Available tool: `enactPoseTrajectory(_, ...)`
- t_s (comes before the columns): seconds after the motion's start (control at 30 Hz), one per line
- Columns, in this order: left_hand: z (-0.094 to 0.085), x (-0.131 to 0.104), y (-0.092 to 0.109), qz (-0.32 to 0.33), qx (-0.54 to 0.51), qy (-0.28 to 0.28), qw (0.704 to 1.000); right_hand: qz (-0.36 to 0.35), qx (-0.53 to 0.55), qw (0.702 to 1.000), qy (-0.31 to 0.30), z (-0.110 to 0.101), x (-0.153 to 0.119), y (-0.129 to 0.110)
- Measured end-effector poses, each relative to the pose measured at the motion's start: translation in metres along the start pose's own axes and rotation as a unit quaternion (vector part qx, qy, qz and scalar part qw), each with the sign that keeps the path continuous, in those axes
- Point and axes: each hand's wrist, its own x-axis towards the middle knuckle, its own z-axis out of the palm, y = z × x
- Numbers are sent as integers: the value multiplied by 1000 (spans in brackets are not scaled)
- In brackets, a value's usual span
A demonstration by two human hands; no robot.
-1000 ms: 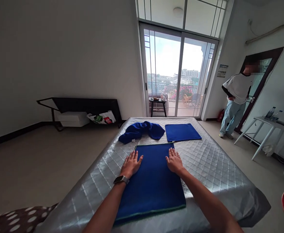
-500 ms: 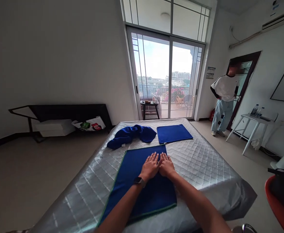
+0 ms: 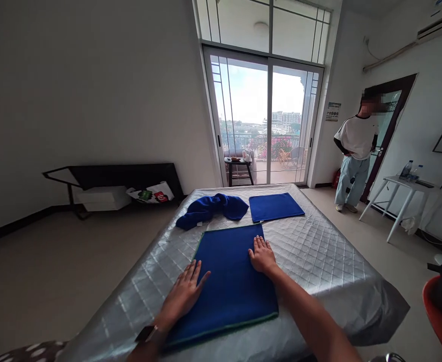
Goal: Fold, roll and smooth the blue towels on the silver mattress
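A blue cloth with green edging (image 3: 230,286) lies spread flat on the silver quilted cover (image 3: 311,251). My left hand (image 3: 185,291), a watch on its wrist, rests on the cloth's left edge with its fingers stretched out. On the right edge, near the far corner, my right hand (image 3: 263,255) lies flat, palm down. Beyond the cloth sits a crumpled blue cloth (image 3: 215,208) at the far left. A smaller, flat blue cloth (image 3: 276,206), which looks folded, is to its right.
A person (image 3: 354,146) stands by the door at the right. Near them is a small white table (image 3: 409,182) with bottles. A red chair (image 3: 434,306) stands at the right edge. Against the left wall, a black frame (image 3: 122,176) has a white box (image 3: 103,198) under it.
My left hand has slid from the cloth's middle, beside my right hand, to the left edge and nearer to me. My right hand stays near the right edge. The view has shifted slightly.
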Motion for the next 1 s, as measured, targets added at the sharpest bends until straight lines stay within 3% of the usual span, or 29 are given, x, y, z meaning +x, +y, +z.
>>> enactPoseTrajectory(0.17,-8,-12,10,-99,-32,-6,995,9,-8,1000,0,-4,-5,-3)
enactPoseTrajectory(0.4,-19,-10,8,-22,-56,-14,998,28,-2,999,-33,-1,-44,-6)
enactPoseTrajectory(0.5,-32,-5,12,-61,-40,-70,995,18,-5,999,-28,0,-55,-7)
enactPoseTrajectory(0.57,-45,4,28,-119,-27,-105,987,15,-7,1000,-23,-1,-58,-7)
enactPoseTrajectory(0.63,-58,18,56,-131,-24,-116,984,12,-8,1000,-21,-2,-59,-8)
enactPoseTrajectory(0.73,-69,44,114,-49,-53,-109,991,3,-14,1000,-13,-1,-58,-6)
enactPoseTrajectory(0.83,-70,69,164,32,-94,-110,989,-13,-27,999,-15,1,-58,-3)
enactPoseTrajectory(0.9,-67,77,180,45,-114,-115,986,-20,-33,999,-19,2,-57,-2)
enactPoseTrajectory(1.0,-62,72,170,35,-118,-106,987,-9,-31,999,-13,3,-56,-2)
